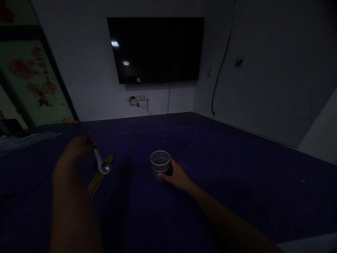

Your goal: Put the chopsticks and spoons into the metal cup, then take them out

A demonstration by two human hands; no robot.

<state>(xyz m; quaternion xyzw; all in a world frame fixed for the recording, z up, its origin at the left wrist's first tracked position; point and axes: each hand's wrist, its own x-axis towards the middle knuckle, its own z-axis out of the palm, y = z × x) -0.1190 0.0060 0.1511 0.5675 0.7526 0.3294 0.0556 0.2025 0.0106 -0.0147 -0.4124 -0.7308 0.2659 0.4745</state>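
Note:
A clear plastic cup [159, 163] stands upright on a dark blue table surface [223, 175]. My right hand [177, 174] wraps round the cup's lower right side. My left hand [79, 147] is closed on the handle of a metal spoon [101, 162], whose bowl points down and right. Dark chopsticks seem to stick up from the same hand. Just under the spoon, a bundle of wooden chopsticks [99, 179] lies on the surface.
A black wall-mounted screen [156, 49] hangs on the far wall, with a power strip [138, 99] and cables below it. A flowered panel [31, 80] stands at the left. Pale cloth [23, 140] lies at the surface's left edge.

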